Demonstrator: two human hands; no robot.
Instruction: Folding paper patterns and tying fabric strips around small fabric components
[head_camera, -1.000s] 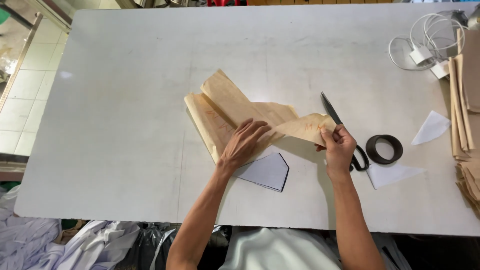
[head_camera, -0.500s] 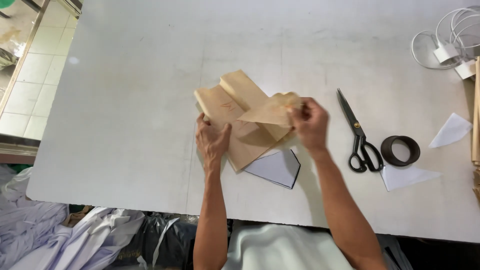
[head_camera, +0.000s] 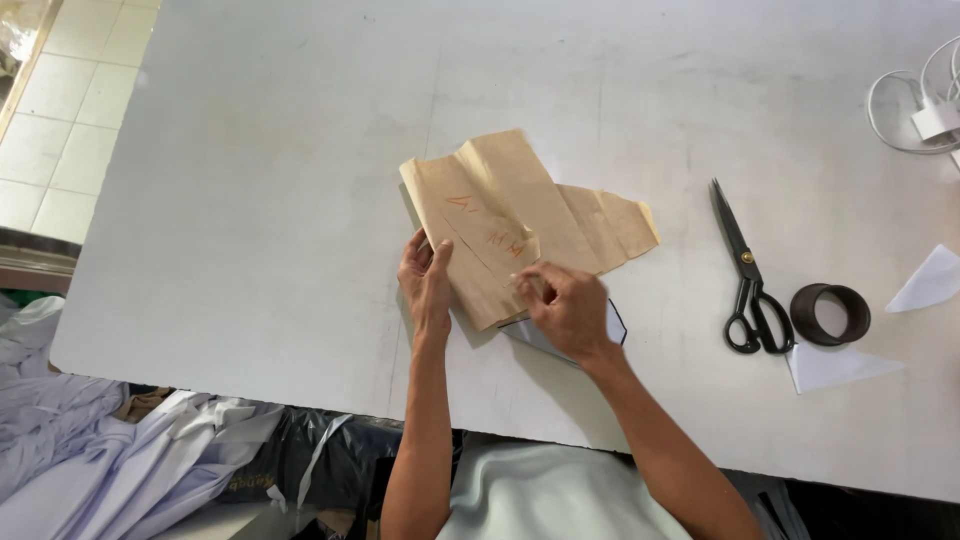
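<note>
At frame centre I see my left hand (head_camera: 426, 283) flat and open on the brown paper pattern (head_camera: 510, 225) on the table (head_camera: 250, 200); my right hand (head_camera: 567, 308) pinches its lower edge.

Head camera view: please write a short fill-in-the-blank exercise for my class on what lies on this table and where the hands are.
1. Both hands rest on folded sheets of ____ pattern paper.
2. The left hand lies flat at the paper's ____ edge.
3. Right of the paper lie black ____, and beside their handles stands a dark tape roll.
4. The right hand partly covers a ____ cloth piece with a dark edge.

Missing words: brown; left; scissors; white
</note>
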